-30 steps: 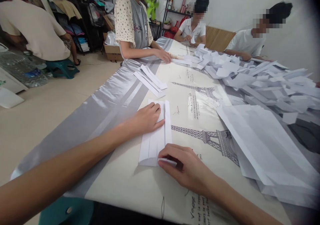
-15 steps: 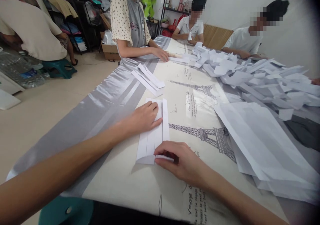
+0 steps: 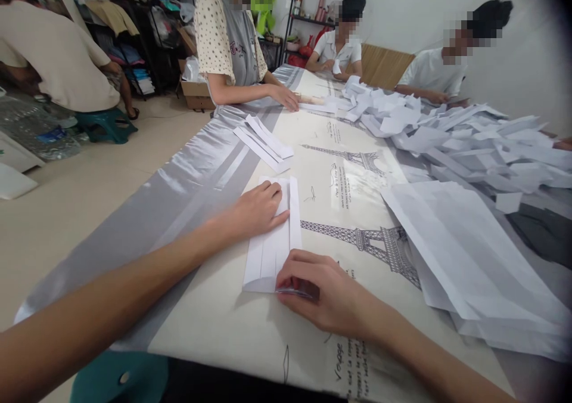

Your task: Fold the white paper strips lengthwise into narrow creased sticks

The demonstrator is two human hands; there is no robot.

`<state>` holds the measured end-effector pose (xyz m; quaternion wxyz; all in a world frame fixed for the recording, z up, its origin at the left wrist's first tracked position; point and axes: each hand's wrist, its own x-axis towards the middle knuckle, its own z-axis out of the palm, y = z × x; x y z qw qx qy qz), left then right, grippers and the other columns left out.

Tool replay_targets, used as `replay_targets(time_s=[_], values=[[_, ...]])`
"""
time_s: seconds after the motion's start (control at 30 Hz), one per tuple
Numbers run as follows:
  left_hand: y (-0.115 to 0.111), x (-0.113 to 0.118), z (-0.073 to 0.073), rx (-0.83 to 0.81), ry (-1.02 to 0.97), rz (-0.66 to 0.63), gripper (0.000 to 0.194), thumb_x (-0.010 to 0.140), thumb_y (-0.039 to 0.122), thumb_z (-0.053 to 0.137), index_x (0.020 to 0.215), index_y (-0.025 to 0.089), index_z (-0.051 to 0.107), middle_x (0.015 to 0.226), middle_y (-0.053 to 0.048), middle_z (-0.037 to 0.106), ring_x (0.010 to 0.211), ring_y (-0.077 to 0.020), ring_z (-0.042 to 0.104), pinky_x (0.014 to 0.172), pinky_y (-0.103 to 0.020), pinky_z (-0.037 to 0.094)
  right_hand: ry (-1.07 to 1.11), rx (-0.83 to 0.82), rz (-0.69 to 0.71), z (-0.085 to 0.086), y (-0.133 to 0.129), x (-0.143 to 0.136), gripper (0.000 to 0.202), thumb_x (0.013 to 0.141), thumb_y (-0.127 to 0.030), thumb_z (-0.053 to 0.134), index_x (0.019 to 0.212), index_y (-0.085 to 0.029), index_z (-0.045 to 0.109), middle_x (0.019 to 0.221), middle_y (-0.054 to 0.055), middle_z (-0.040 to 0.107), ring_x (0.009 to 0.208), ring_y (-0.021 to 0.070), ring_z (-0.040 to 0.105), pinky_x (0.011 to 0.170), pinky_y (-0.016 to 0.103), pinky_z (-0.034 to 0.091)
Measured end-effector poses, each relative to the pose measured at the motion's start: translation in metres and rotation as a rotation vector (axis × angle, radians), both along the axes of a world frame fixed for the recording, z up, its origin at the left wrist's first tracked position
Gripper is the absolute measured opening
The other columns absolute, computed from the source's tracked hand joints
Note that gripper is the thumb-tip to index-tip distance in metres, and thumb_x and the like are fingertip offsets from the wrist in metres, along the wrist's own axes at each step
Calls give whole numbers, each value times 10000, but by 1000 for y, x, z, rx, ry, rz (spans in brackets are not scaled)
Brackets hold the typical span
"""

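Note:
A long sheet of white paper [image 3: 267, 257] with lengthwise creases lies on the patterned tablecloth [image 3: 214, 325], its right edge folded up. My left hand [image 3: 261, 206] rests on the far part of the sheet, fingers bent and thumb apart, pressing it down. At the near end, my right hand [image 3: 308, 284] pinches the folded right edge of the paper between thumb and fingers. Part of that fold is hidden inside the hand. Just beyond my left hand lie several folded white paper strips [image 3: 263, 143].
To the right are a stack of large white sheets [image 3: 465, 254] and a heap of folded papers [image 3: 473, 135]. Co-workers sit or stand around the far side; one person's hand [image 3: 286, 98] rests on the table. A green stool [image 3: 120, 376] stands below the near edge.
My right hand's fingers have closed further over the folded edge and tilted it, so less of the flap shows. My left hand stays in place on the sheet.

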<state>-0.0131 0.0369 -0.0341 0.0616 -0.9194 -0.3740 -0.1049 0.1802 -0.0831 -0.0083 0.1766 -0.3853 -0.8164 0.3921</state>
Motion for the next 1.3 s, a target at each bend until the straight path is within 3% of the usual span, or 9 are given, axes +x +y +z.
replay_targets(time_s=[0.33,0.63,0.93,1.13,1.3], values=[[-4,2,8,-31,76,23,467,1050,397,389,1177,20,634,1257,-201,614,1183,-302,540,1042,-396,440,-39,-34,-77,1,-8,-6,104,924,-146,620,866,-213,676,894,0,622,754,127,573,662,271,451],[-3,1,6,-21,54,24,447,1046,397,418,1178,30,636,1261,-193,618,1172,-299,551,1021,-396,452,-9,-101,-102,0,-8,-5,140,940,-162,611,828,-216,675,881,-9,614,718,111,547,629,259,420],[-3,1,4,23,35,14,418,1045,400,401,1151,76,643,1233,-176,638,1148,-285,564,999,-398,470,-16,15,-103,-3,-13,-7,99,914,-169,636,849,-215,696,855,1,645,733,130,586,664,274,466],[-3,1,4,-23,14,24,435,1037,395,417,1169,40,631,1253,-201,618,1170,-304,547,1000,-412,465,-9,103,-79,-6,-14,-5,143,947,-192,599,863,-216,713,863,16,656,738,139,600,669,283,478],[-4,0,3,-3,21,19,424,1040,397,400,1161,64,632,1250,-188,623,1155,-294,554,994,-404,464,-74,87,-101,-5,-16,-7,155,959,-188,578,866,-211,700,882,19,664,767,152,604,678,296,469]])
